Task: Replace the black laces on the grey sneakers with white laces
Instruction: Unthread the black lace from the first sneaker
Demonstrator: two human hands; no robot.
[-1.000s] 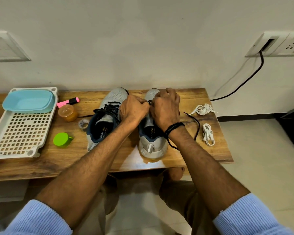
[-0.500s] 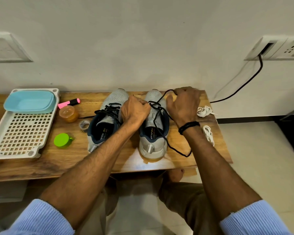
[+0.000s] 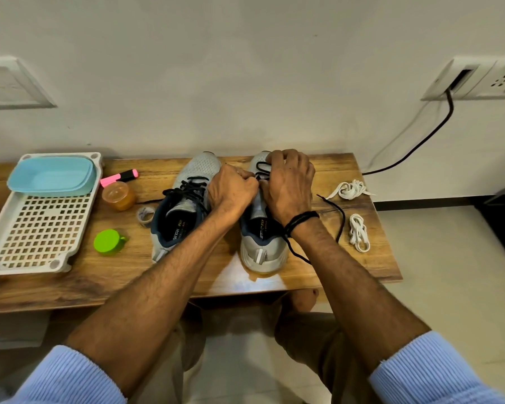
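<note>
Two grey sneakers stand side by side on the wooden table [image 3: 274, 287], toes toward the wall. The left sneaker [image 3: 184, 211] still carries its black lace, tied. On the right sneaker [image 3: 260, 246], my left hand [image 3: 231, 191] is curled against the tongue side, gripping the shoe. My right hand [image 3: 289, 185] sits over the eyelets, its fingers pinching the black lace [image 3: 263, 169]. A loose end of that lace [image 3: 337, 211] trails across the table to the right. Two bundled white laces lie further right, one [image 3: 349, 189] at the back, one [image 3: 359, 233] nearer.
A white perforated tray [image 3: 41, 228] holding a blue tub [image 3: 51, 176] stands at the left. Near it lie a pink highlighter [image 3: 118, 177], an amber jar [image 3: 118, 195], a tape roll [image 3: 145, 215] and a green cap [image 3: 109, 242]. A black cable [image 3: 420, 141] hangs from the wall socket.
My right hand pulled a length of black lace out to the right, then came back onto the right sneaker's eyelets. The loose lace end now lies further right on the table.
</note>
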